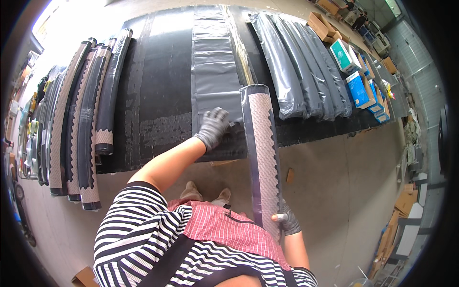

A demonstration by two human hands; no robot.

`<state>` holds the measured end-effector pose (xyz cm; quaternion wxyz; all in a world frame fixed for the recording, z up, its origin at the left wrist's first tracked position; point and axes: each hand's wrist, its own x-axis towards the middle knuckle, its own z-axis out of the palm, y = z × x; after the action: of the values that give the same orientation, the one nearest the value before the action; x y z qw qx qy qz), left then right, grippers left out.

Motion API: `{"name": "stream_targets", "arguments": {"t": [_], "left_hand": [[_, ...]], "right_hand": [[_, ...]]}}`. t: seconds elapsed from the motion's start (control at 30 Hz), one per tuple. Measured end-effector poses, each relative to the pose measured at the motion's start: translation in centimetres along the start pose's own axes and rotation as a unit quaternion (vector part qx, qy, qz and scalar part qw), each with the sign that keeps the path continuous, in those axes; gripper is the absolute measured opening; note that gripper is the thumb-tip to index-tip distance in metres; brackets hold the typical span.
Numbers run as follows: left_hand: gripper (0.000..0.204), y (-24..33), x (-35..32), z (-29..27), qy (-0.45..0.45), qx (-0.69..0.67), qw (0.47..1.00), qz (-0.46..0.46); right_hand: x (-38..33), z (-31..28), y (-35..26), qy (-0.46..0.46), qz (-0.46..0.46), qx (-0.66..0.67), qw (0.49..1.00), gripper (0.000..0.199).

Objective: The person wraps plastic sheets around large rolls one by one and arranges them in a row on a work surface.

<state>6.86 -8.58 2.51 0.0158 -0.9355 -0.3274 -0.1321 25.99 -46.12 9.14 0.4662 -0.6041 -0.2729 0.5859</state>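
A rolled mat (263, 153) in clear film, beige woven with a dark scalloped edge, slants from my body to the table's near edge. My right hand (288, 219), in a grey glove with a bare fingertip showing, grips its near end from the right side. My left hand (213, 128), also gloved, lies with fingers apart on a flat dark grey plastic bag (216, 79). This long bag stretches away across the black table (165, 71). The roll's far end rests beside the bag's near right corner; whether it touches the bag I cannot tell.
Several similar rolled mats (86, 124) lie at the left, overhanging the table edge. Several rolls in grey plastic bags (296, 67) lie at the right. Beyond them stand a green-and-white box (344, 56), blue boxes (359, 89) and an open brown carton (322, 26).
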Motion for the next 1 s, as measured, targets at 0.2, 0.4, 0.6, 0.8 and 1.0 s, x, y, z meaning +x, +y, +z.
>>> {"name": "stream_targets", "arguments": {"t": [0.2, 0.4, 0.6, 0.8, 1.0], "left_hand": [[0.024, -0.2, -1.5, 0.5, -0.271, -0.264, 0.924, 0.056], [0.034, -1.6, -0.9, 4.0, -0.167, -0.300, 0.936, -0.085], [0.033, -2.3, 0.6, 3.4, -0.221, -0.275, 0.936, 0.023], [0.033, -5.5, 0.0, 8.4, -0.175, -0.233, 0.952, 0.095], [0.018, -6.7, 1.4, 5.5, -0.252, -0.569, 0.744, -0.243]], "right_hand": [[-0.3, -1.1, 1.6, -0.022, -0.009, -0.005, 1.000, 0.119], [-1.1, 0.4, 0.6, -0.043, 0.041, 0.000, 0.998, 0.116], [-1.6, 1.4, -0.4, -0.060, 0.093, 0.059, 0.992, 0.116], [-2.3, 0.2, 2.2, -0.092, 0.092, 0.036, 0.991, 0.116], [-4.2, -0.4, 4.0, -0.041, 0.093, -0.068, 0.993, 0.121]]}}
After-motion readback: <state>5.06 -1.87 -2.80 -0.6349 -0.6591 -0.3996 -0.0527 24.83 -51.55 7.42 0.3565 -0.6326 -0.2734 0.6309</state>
